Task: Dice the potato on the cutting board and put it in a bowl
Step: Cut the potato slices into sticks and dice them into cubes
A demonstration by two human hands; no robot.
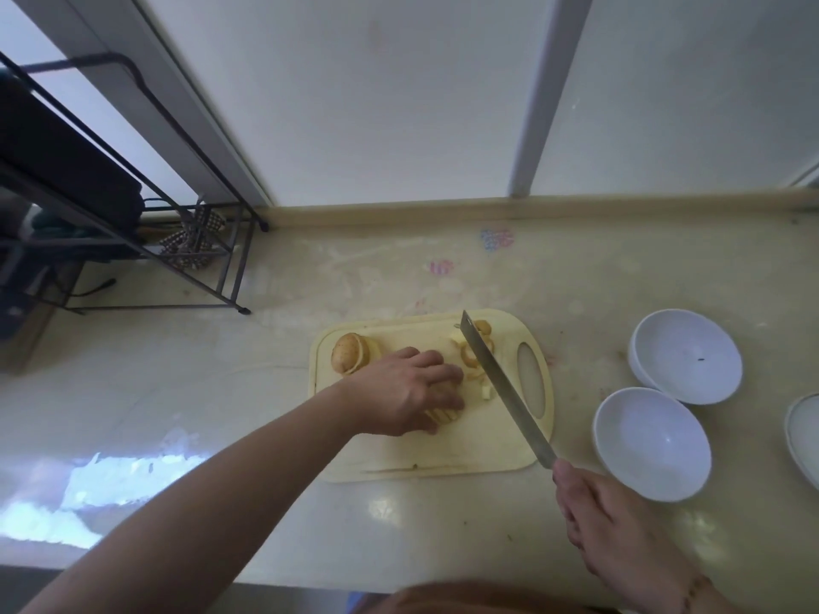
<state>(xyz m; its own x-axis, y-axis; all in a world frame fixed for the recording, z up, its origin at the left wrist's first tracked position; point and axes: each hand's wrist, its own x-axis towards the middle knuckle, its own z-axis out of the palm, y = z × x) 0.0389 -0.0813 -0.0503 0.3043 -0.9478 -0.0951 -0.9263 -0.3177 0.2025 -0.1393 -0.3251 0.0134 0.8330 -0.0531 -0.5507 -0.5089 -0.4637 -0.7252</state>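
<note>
A pale yellow cutting board (483,449) lies on the counter. At its far left corner sits a sliced potato end (350,353) with brown skin. My left hand (407,389) presses down on a stack of potato slices (443,414) in the middle of the board, fingers curled over it. Cut potato pieces (474,358) lie just right of my fingers. My right hand (620,525) grips the handle of a long cleaver (501,383), whose blade runs across the board beside the cut pieces. Two white bowls (651,443) (687,354) stand to the right of the board.
A third white dish (804,436) shows partly at the right edge. A black metal rack (177,241) stands on the counter at the far left. A white wall and a low ledge (443,212) close off the counter's back.
</note>
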